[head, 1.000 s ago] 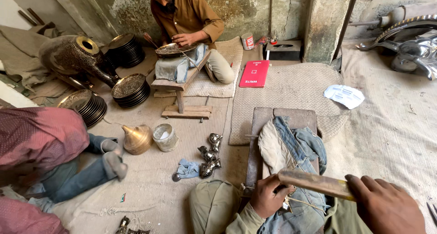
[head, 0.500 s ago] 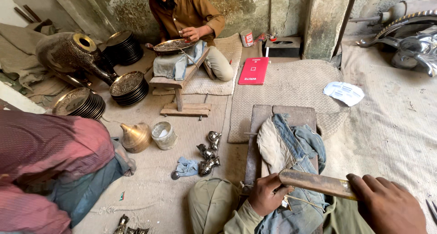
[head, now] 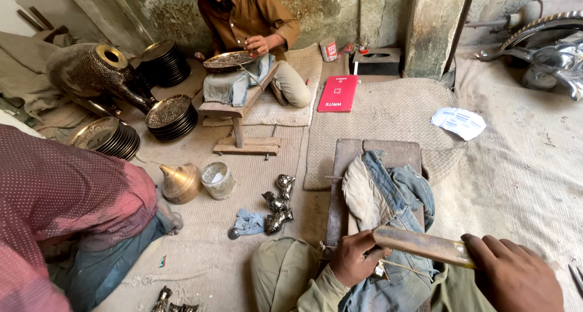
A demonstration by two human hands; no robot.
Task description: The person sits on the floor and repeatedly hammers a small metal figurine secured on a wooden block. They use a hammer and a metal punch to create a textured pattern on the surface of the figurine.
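The person's right hand (head: 513, 278) is clenched around the near end of a flat wooden mallet (head: 422, 246), which lies almost level and reaches leftward over the folded denim cloth (head: 388, 196); the left hand (head: 355, 258) is closed in a pinch on a thin metal punch (head: 398, 267), its fingers pressing a small silvery workpiece (head: 381, 270) down against the cloth; the workpiece sits at the near end of the low wooden bench (head: 379, 151), just under the mallet head and largely hidden by the hand, so its shape cannot be told.

The step in hand appears to be chasing or tapping the small piece with punch and mallet; the mallet head is just above the left hand, close to the punch. The next move calls, in the inspector's judgement, for a short controlled stroke onto the punch's end, with the left fingers kept clear of the blow and the piece held flat on the padding.

Nearby: several dark cast metal figures (head: 276, 205) on the floor mat beside a blue rag (head: 248, 222), a brass cone (head: 180, 181) and a small tin (head: 217, 179); a co-worker in a brown shirt (head: 252, 11) works an engraved tray (head: 229, 60) at a second bench; another person in a red dotted shirt (head: 67, 196) sits at the left edge.
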